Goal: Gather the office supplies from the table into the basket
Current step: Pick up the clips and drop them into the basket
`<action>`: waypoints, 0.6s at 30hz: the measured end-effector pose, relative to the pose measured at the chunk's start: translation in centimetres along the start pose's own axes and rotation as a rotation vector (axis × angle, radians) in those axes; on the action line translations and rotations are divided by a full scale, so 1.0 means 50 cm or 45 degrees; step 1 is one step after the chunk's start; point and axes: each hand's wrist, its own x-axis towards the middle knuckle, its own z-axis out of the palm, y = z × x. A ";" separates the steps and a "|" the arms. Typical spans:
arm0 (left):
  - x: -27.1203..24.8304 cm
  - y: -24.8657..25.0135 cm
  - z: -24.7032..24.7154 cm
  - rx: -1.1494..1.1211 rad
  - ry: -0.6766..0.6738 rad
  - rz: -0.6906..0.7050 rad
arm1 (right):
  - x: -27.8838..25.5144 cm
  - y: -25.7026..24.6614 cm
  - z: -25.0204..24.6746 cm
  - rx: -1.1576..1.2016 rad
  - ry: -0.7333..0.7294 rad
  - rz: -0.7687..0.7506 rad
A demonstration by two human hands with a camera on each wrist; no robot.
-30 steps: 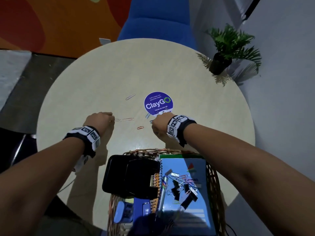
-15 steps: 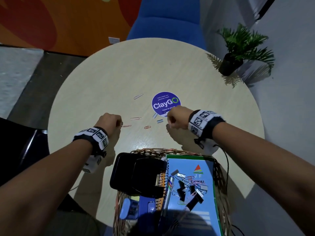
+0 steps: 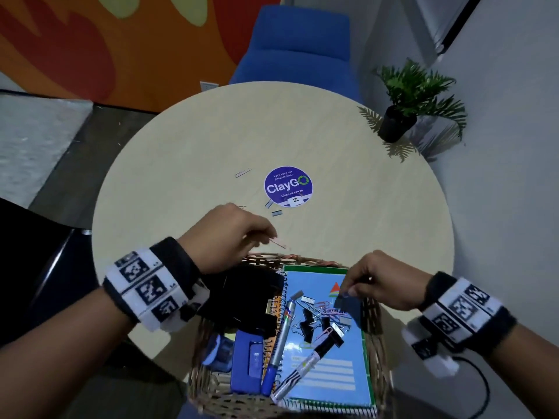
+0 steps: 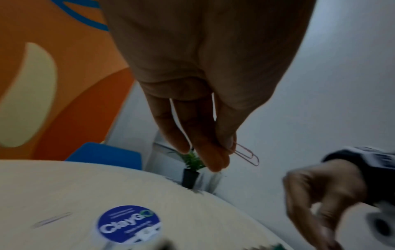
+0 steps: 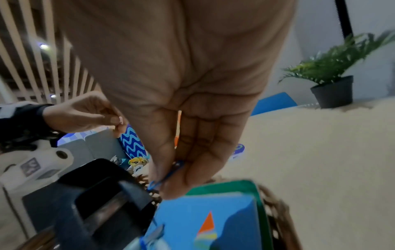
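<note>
A wicker basket (image 3: 305, 259) stands at the table's near edge, holding a blue notebook (image 3: 329, 367), a black hole punch (image 3: 245, 294), markers, binder clips and paper clips. My left hand (image 3: 266, 237) pinches pink paper clips (image 4: 248, 154) just beyond the basket's far rim. Over the notebook, my right hand (image 3: 348, 293) pinches a blue paper clip (image 5: 169, 175). A silver paper clip (image 3: 243, 172) and two staple strips (image 3: 276, 212) lie on the table near the purple ClayGo sticker (image 3: 288, 186).
The round beige table (image 3: 363, 207) has a potted plant (image 3: 396, 122) at its far right edge. A blue chair (image 3: 295, 52) stands behind the table. A wall runs along the right.
Both hands have lifted off the table and pulled back toward the basket, each carrying clips. The red and orange clips that lay near the left hand are gone from the table.
</note>
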 end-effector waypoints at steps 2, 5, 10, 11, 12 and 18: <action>-0.016 0.054 0.039 0.068 -0.085 0.047 | -0.015 0.004 0.030 0.023 -0.043 -0.005; -0.031 0.105 0.099 0.157 -0.212 0.076 | -0.036 0.008 0.061 -0.016 -0.106 -0.026; -0.050 0.133 0.147 0.204 -0.247 0.111 | -0.053 0.014 0.032 -0.454 0.101 0.024; -0.054 0.136 0.151 0.196 -0.229 0.116 | -0.051 0.017 0.021 -0.449 0.150 0.026; -0.057 0.140 0.156 0.197 -0.221 0.127 | -0.047 0.020 0.012 -0.442 0.184 0.029; -0.084 0.143 0.140 0.220 -0.254 0.236 | 0.022 0.004 -0.037 -0.507 0.208 0.071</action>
